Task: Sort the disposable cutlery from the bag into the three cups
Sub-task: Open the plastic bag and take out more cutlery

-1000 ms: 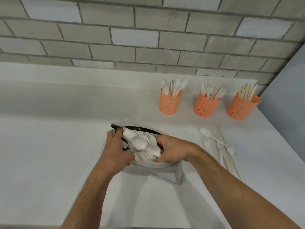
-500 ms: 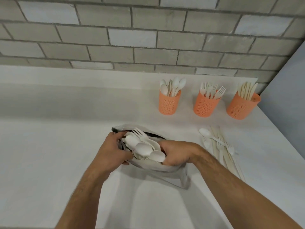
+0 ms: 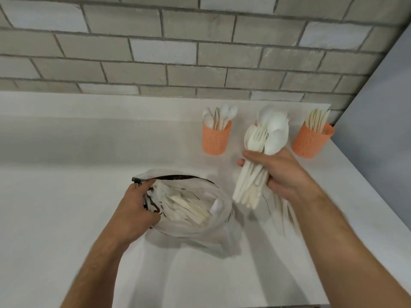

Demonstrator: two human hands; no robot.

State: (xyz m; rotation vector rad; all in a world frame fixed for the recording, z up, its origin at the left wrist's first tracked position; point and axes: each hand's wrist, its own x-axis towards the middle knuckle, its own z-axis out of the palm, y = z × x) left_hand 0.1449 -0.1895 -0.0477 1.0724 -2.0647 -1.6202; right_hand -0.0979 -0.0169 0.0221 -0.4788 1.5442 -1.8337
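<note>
We see the right hand [image 3: 282,174] clenched around a thick bundle of pale disposable spoons and forks [image 3: 260,152], held in the air above the white countertop [image 3: 66,196], bowls and tines pointing up toward the wall. The bundle hides most of the middle orange perforated cup; we make out only a sliver of it at the bundle's left edge. The left hand [image 3: 135,210] grips the rim of the clear plastic zip bag [image 3: 213,218] near its black zipper strip [image 3: 173,177], holding the mouth open. Inside the bag lie more cream-coloured utensils [image 3: 189,207], mostly flat knife-like pieces. At the back, the left orange perforated cup [image 3: 216,141] holds white spoons standing bowls up, and the right orange perforated cup [image 3: 311,142] holds cream knives. Under the right wrist, a blurred row of loose cutlery [image 3: 282,214] lies on the countertop. A grey brick wall [image 3: 178,52] rises behind the counter.
</note>
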